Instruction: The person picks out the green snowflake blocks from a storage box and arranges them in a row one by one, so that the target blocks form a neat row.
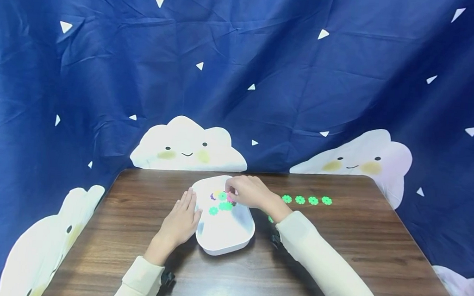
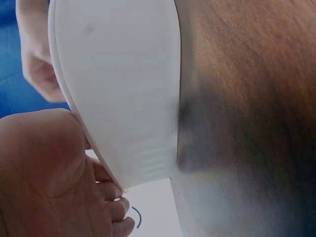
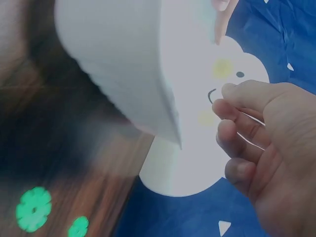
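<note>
A white plastic tray (image 1: 226, 233) stands on the table, holding several flower-shaped plastic pieces. Among them are green pieces (image 1: 213, 210), a pink piece (image 1: 230, 197) and a purple piece (image 1: 213, 196). My left hand (image 1: 180, 220) rests with straight fingers along the tray's left rim; the left wrist view has its palm (image 2: 44, 173) beside the tray wall (image 2: 118, 89). Over the far right part of the tray is my right hand (image 1: 250, 192), fingers bent downward near the pieces. In the right wrist view its fingers (image 3: 239, 143) are loosely curled, with nothing visible between them and the thumb.
On the brown wooden table (image 1: 337, 249), a row of green flower pieces (image 1: 313, 200) lies right of the tray. Another green piece (image 1: 271, 219) is partly covered by the right forearm. A blue curtain (image 1: 269, 53) with white clouds hangs behind the table.
</note>
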`<state>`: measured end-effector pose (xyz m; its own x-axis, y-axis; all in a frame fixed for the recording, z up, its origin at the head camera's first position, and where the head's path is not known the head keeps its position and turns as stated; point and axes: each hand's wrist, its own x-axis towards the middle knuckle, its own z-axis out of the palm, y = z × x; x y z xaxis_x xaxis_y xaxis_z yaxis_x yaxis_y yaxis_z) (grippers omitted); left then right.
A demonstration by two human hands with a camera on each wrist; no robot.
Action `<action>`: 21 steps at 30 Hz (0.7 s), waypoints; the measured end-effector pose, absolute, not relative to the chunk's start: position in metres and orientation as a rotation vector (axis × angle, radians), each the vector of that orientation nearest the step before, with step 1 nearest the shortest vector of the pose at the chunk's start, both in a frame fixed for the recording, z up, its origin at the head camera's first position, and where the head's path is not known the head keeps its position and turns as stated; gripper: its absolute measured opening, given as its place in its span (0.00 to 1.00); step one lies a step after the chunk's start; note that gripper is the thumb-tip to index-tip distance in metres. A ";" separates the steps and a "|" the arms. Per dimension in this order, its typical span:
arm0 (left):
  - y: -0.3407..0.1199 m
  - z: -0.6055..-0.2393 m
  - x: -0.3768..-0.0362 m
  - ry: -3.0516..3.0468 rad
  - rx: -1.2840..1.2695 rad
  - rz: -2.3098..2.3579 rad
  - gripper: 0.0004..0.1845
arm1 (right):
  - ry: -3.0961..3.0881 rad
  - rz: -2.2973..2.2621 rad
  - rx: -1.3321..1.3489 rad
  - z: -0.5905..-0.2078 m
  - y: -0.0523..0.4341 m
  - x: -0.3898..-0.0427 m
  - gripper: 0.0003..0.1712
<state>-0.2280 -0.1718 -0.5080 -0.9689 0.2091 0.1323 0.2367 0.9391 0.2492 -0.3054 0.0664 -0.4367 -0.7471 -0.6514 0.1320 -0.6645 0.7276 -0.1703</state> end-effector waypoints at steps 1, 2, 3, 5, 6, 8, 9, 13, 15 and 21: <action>-0.172 -0.509 -0.228 -2.985 -0.348 -0.403 0.35 | -2.857 0.316 1.100 -0.436 0.063 -0.307 0.04; -0.172 -0.509 -0.229 -2.977 -0.352 -0.405 0.35 | -2.852 0.315 1.113 -0.435 0.059 -0.309 0.03; -0.173 -0.510 -0.229 -2.970 -0.356 -0.408 0.35 | -2.849 0.313 1.122 -0.434 0.056 -0.310 0.02; -0.173 -0.511 -0.229 -2.960 -0.359 -0.403 0.35 | -2.853 0.303 1.125 -0.434 0.050 -0.313 0.02; -0.173 -0.512 -0.230 -2.957 -0.362 -0.399 0.35 | -2.856 0.299 1.123 -0.435 0.047 -0.314 0.02; -0.173 -0.511 -0.230 -2.948 -0.369 -0.407 0.35 | -2.865 0.276 1.115 -0.436 0.043 -0.317 0.03; -0.172 -0.511 -0.229 -2.951 -0.371 -0.408 0.35 | -2.870 0.260 1.111 -0.437 0.041 -0.319 0.03; -0.171 -0.507 -0.228 -2.957 -0.372 -0.418 0.35 | -2.874 0.205 1.138 -0.442 0.032 -0.324 0.03; -0.172 -0.506 -0.227 -2.968 -0.364 -0.411 0.35 | -2.879 0.183 1.153 -0.445 0.027 -0.327 0.03; -0.172 -0.506 -0.228 -2.985 -0.360 -0.390 0.35 | -2.929 0.127 1.123 -0.453 0.013 -0.337 0.05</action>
<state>-0.2283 -0.1721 -0.5060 -0.9659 0.2192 0.1379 0.2472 0.9389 0.2396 -0.3368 0.0130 -0.4528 -0.7440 -0.6675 0.0307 -0.6676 0.7407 -0.0748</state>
